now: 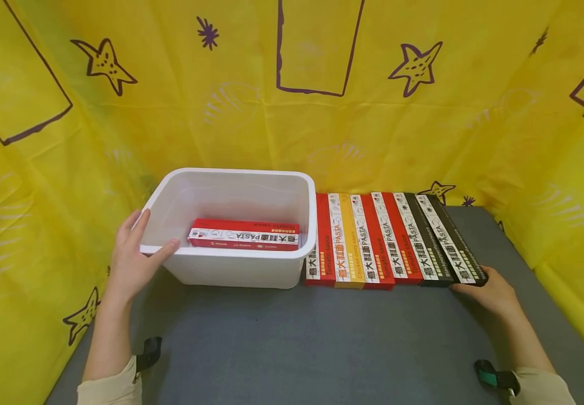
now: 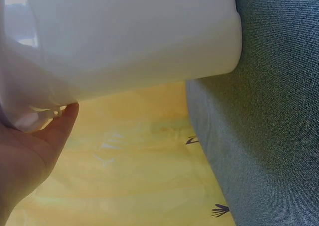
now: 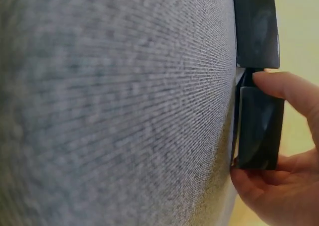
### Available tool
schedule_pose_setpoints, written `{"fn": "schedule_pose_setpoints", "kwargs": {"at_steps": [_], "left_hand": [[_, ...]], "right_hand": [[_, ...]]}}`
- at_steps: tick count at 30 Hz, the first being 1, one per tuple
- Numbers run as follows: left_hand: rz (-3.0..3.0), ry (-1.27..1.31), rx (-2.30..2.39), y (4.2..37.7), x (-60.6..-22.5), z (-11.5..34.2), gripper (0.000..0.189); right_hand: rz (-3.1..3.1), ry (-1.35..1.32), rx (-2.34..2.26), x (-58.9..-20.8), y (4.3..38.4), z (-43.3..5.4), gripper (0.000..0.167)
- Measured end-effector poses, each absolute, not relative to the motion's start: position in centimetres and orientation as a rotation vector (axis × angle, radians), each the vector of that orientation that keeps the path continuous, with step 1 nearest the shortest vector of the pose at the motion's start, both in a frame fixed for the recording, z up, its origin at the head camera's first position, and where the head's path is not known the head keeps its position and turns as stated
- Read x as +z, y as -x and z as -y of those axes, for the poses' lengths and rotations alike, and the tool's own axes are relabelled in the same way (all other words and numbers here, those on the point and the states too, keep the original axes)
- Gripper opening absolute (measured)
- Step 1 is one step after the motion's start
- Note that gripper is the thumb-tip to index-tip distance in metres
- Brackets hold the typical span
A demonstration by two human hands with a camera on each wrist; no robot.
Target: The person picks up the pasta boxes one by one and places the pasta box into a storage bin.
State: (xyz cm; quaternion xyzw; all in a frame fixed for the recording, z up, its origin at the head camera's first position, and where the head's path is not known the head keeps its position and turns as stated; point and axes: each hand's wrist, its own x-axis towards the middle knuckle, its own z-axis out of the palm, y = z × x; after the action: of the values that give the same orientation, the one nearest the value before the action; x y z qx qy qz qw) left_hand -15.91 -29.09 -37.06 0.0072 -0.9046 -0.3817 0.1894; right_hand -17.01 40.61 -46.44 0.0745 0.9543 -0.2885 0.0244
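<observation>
My left hand (image 1: 132,256) grips the near left corner of a white plastic bin (image 1: 231,270), thumb over the rim and fingers along the outer side. Inside the bin lies a red pasta box (image 1: 243,236), labelled Tomato sauce; whether another is under it, I cannot tell. With my right hand (image 1: 492,292) I pinch the near end of the rightmost black pasta box (image 1: 451,239). In the right wrist view, thumb and fingers sit on opposite sides of that box's end (image 3: 260,129). Its end is slightly tilted beside the neighbouring black box (image 3: 256,27).
Left of the held box, a row of pasta boxes lies against the bin: a black one (image 1: 422,242), several red ones (image 1: 398,239) and a yellow one (image 1: 349,242). The grey table (image 1: 292,337) is bordered by yellow patterned cloth (image 1: 251,129).
</observation>
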Motion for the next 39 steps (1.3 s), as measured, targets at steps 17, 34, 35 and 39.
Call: {"fn": "schedule_pose_setpoints", "kwargs": {"at_steps": [17, 34, 35, 39], "left_hand": [[2.524, -0.015, -1.084, 16.0, -36.9, 29.1, 0.085], [2.534, -0.025, -1.082, 15.9, -37.0, 29.0, 0.085], [2.535, -0.027, -1.084, 15.9, -37.0, 29.0, 0.085], [2.536, -0.029, -1.091, 16.0, -37.1, 29.1, 0.085]], "right_hand": [[-2.892, -0.605, -1.134, -44.0, 16.5, -39.4, 0.102], [-2.945, -1.027, -1.453, -43.1, 17.3, -37.8, 0.081], [-2.946, -1.050, -1.484, -43.0, 17.3, -37.8, 0.080], [-2.948, -1.122, -1.614, -42.6, 17.2, -37.6, 0.072]]}}
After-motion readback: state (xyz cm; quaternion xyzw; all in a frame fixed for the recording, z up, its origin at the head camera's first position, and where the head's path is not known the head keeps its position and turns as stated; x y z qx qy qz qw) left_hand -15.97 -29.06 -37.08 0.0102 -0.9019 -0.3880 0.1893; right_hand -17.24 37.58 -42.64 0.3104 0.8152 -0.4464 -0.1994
